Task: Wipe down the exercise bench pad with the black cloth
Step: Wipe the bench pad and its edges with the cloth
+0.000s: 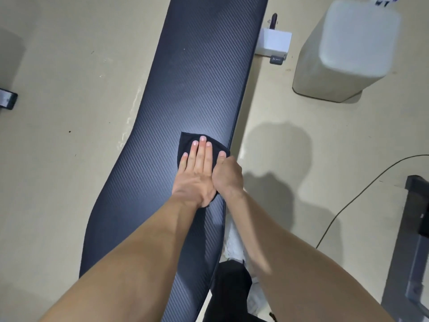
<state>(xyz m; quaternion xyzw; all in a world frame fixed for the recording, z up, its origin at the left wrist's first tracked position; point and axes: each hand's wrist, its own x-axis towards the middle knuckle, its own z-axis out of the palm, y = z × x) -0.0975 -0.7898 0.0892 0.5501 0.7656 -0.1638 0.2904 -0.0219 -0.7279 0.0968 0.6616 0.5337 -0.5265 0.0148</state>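
Observation:
The long dark exercise bench pad [185, 84], with a woven carbon-like texture, runs from the bottom centre to the top of the view. A small black cloth [185, 139] lies on it near its right edge. My left hand [197, 170] lies flat, palm down, on the cloth with its fingers straight and together, and covers most of it. My right hand [228, 176] is curled beside it at the cloth's right edge, by the pad's rim, touching the left hand. How much cloth the right hand grips is hidden.
A pale floor [69, 112] surrounds the bench. To the right stand a white bench-frame foot [275, 40] and a tall pale bin [343, 52]. A thin black cable [348, 205] crosses the floor toward a grey metal frame [411, 252]. A dark object [8, 98] sits at the left edge.

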